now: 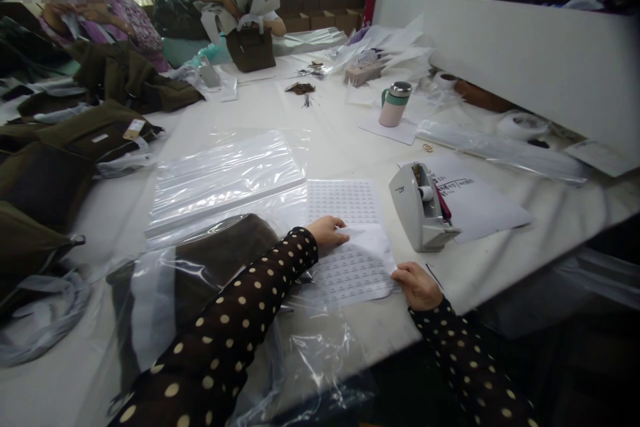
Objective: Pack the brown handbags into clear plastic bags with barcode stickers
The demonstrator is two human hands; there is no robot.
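Note:
A sheet of small printed labels (341,199) lies at the table's front edge, with part of it folded over so its blank white back shows. My left hand (326,233) is closed on the upper left of that fold, fingertips at the paper. At the fold's right corner, my right hand (419,285) pinches the sheet between thumb and fingers. Beneath my left forearm is a dark olive bag (220,250) inside a clear plastic bag (325,347). A grey tape dispenser (417,213) stands just right of the sheet.
Flat clear plastic bags (225,180) lie behind the olive bag. More olive bags (45,173) are piled at left. A lidded mug (395,105), handwritten paper (480,197) and a long white board (525,60) are at right. Co-workers are across the table, one handling a dark bag (251,48).

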